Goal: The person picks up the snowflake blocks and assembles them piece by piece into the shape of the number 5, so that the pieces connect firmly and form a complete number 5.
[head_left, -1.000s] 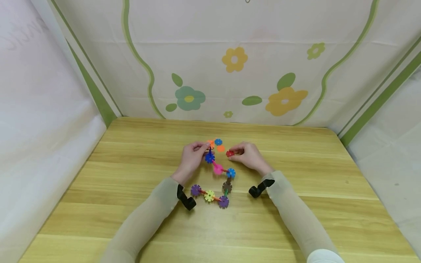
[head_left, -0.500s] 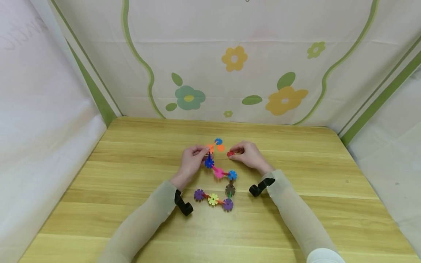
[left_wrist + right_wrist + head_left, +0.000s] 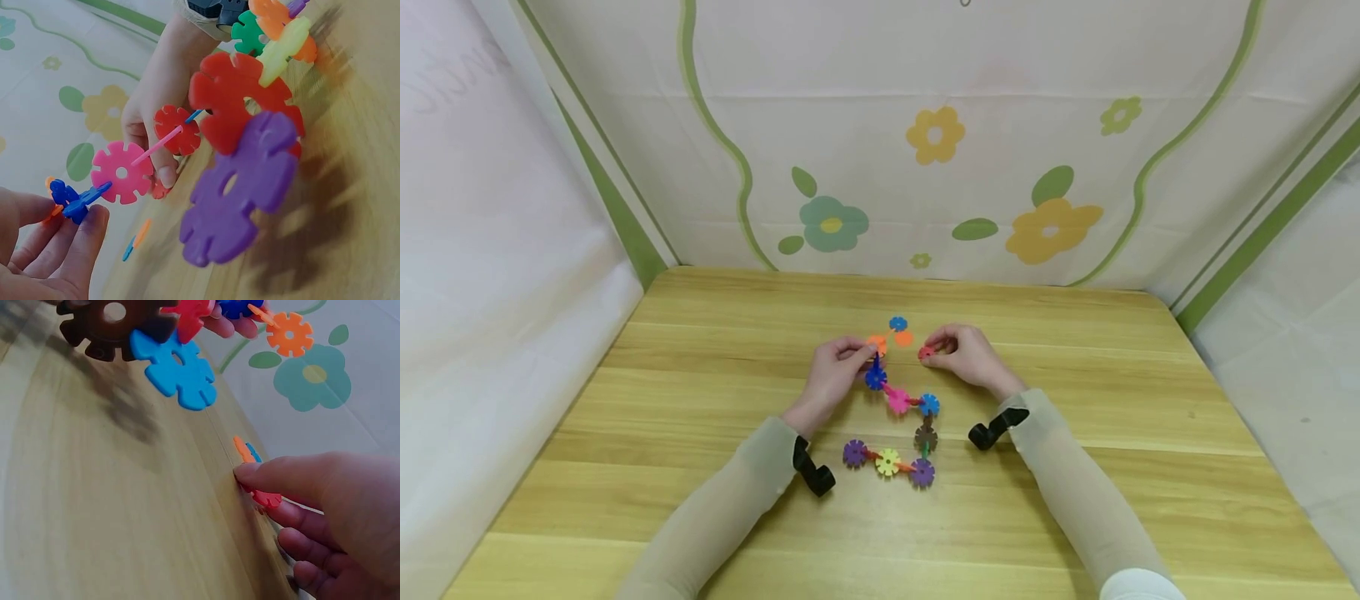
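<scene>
My left hand (image 3: 832, 371) pinches the far end of a chain of slotted plastic snowflake discs, by an orange disc (image 3: 877, 342) and a dark blue disc (image 3: 76, 205). The chain bends from there through a pink disc (image 3: 898, 402), a light blue disc (image 3: 928, 405) and a brown disc (image 3: 926, 437). Beyond these come a purple disc (image 3: 922, 472), a yellow disc (image 3: 887, 462) and another purple disc (image 3: 240, 187). Between thumb and fingers, my right hand (image 3: 964, 354) pinches a single red disc (image 3: 267, 499), apart from the chain and low by the table.
A loose blue disc (image 3: 898, 323) and a loose orange disc (image 3: 904, 338) lie on the wooden table (image 3: 1075, 350) just beyond the hands. Behind the table hangs a floral cloth (image 3: 865, 150), with pale cloth panels at both sides.
My left hand has drawn the chain a little nearer to my body, its near end shifting slightly right. The right hand stays almost in place with the red disc.
</scene>
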The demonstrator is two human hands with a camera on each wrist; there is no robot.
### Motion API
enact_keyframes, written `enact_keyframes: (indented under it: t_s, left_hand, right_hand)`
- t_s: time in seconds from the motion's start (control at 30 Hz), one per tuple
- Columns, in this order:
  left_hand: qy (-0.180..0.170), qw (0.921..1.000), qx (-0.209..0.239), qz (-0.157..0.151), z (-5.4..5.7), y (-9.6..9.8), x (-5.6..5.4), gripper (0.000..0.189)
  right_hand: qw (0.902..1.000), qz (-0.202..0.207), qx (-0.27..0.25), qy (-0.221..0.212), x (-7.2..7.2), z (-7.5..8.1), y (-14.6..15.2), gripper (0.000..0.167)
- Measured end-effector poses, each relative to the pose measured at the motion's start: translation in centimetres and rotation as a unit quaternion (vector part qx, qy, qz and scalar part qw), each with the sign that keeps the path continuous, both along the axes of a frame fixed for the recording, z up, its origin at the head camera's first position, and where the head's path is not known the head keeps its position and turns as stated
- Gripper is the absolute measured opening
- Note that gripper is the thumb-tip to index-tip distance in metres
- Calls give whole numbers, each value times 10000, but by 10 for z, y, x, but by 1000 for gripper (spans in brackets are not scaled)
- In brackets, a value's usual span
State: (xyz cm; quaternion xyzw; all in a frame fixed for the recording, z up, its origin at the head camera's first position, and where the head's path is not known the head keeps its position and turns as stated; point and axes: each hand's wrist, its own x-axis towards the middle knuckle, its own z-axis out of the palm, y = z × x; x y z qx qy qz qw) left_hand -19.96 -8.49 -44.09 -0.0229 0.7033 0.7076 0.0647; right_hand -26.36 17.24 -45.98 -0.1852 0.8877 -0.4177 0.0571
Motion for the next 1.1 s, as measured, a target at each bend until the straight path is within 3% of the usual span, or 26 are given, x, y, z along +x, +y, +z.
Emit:
enact_keyframes:
  t_s: [0.23, 0.53, 1.1]
  left_hand:
    - [-36, 9999, 64, 72, 1, 0, 0, 18]
    - [-19, 9999, 62, -124, 2, -1, 2, 29]
    - [80, 9995, 137, -276, 1, 5, 5, 25]
  right_hand:
    - [9990, -71, -366, -244, 3, 2, -2, 21]
    - [9942, -205, -951, -467, 7, 15, -3, 17]
    - [9754, -462, -2008, -781, 19, 41, -7, 25]
